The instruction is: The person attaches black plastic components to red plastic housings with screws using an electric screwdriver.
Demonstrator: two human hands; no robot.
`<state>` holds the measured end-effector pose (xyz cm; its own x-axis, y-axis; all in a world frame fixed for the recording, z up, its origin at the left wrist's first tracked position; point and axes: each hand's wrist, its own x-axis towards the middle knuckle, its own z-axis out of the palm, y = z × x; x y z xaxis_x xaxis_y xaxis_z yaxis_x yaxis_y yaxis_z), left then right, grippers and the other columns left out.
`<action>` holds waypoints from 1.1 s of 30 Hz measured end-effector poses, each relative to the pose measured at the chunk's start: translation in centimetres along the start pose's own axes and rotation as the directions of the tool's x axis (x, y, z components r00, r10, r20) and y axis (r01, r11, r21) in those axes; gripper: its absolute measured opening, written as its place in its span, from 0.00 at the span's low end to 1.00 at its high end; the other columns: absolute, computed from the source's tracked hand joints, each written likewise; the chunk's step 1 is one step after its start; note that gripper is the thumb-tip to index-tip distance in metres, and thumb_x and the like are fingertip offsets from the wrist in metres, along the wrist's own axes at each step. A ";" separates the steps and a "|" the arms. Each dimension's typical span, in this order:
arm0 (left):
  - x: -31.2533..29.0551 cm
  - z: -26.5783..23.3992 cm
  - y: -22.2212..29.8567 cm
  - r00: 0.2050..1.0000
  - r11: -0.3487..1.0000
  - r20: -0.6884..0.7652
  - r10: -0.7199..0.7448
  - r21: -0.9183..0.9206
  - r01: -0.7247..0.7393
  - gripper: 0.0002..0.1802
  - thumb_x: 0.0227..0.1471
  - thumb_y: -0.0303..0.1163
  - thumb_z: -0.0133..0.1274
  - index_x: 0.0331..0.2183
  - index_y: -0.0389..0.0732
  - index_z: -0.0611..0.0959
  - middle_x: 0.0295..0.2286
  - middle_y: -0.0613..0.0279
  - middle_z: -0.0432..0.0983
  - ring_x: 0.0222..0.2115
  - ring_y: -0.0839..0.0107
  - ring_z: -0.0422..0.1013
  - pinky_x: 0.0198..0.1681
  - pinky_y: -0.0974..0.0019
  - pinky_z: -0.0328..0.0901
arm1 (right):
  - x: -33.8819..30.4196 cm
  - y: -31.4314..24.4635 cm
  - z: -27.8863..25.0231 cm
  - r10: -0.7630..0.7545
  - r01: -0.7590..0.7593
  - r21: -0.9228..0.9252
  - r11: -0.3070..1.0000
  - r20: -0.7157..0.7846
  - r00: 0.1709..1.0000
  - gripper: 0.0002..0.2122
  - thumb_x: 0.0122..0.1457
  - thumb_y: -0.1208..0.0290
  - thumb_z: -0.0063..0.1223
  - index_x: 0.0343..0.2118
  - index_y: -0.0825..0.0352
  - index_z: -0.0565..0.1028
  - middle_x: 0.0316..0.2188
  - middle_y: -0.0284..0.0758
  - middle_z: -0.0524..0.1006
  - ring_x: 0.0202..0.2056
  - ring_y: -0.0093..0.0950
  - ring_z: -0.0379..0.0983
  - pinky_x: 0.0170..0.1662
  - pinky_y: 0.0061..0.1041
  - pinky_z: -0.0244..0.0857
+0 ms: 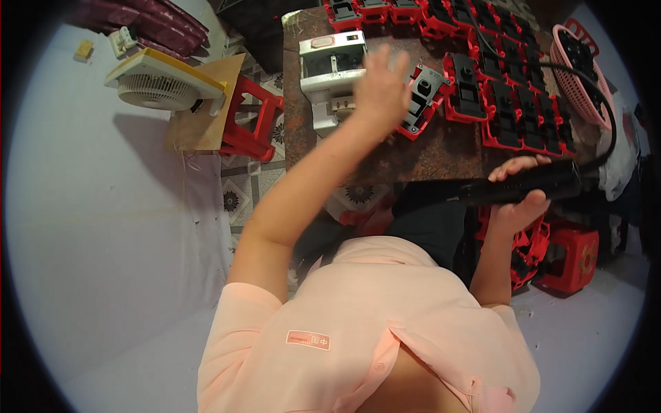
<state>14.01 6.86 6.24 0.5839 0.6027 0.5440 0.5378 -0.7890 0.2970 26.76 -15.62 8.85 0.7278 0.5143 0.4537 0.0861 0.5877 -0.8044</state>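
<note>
My left hand is over the table, between a white screw feeder and a red and black plastic housing. Its fingers are spread and slightly blurred, and I see nothing held in them. The hand covers the feeder's right edge and part of the housing's left side. At the table's near right edge, my right hand grips a black electric screwdriver, its thin bit pointing left. A black cable runs from the tool's rear.
Several more red and black housings stand in rows across the table's back and right. A pink basket is at the right edge. On the left is a fan by a red stool; another red stool stands lower right.
</note>
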 end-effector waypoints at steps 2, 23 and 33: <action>1.1 -2.2 -3.9 0.990 0.985 -0.126 0.059 0.171 -0.037 0.30 0.49 0.42 0.60 0.52 0.42 0.73 0.52 0.45 0.68 0.53 0.47 0.63 0.54 0.48 0.61 | 0.2 1.0 0.9 0.019 -0.020 0.015 1.000 0.054 0.998 0.41 0.53 0.38 0.59 0.53 0.72 0.60 0.29 0.40 0.72 0.26 0.28 0.71 0.27 0.28 0.71; -1.0 1.3 -1.6 0.883 0.883 0.019 0.469 -0.024 -0.468 0.19 0.50 0.25 0.52 0.46 0.40 0.77 0.52 0.51 0.69 0.57 0.50 0.62 0.58 0.46 0.58 | -1.0 1.4 0.4 -0.014 0.006 0.084 0.996 0.088 0.996 0.33 0.55 0.50 0.63 0.52 0.72 0.62 0.28 0.41 0.74 0.24 0.27 0.72 0.28 0.26 0.71; 1.5 10.5 9.0 0.932 0.961 0.235 0.275 -0.028 -0.277 0.24 0.40 0.34 0.65 0.40 0.40 0.76 0.42 0.52 0.70 0.46 0.54 0.66 0.47 0.54 0.64 | -0.9 -1.9 -4.7 -0.037 0.038 0.009 0.999 -0.089 0.995 0.38 0.52 0.42 0.63 0.52 0.72 0.62 0.28 0.40 0.72 0.25 0.29 0.72 0.28 0.29 0.72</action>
<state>26.07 1.90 1.46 0.8351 0.3727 0.4046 0.3383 -0.9279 0.1565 29.17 -20.14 8.12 0.7815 0.4345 0.4477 0.1078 0.6127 -0.7829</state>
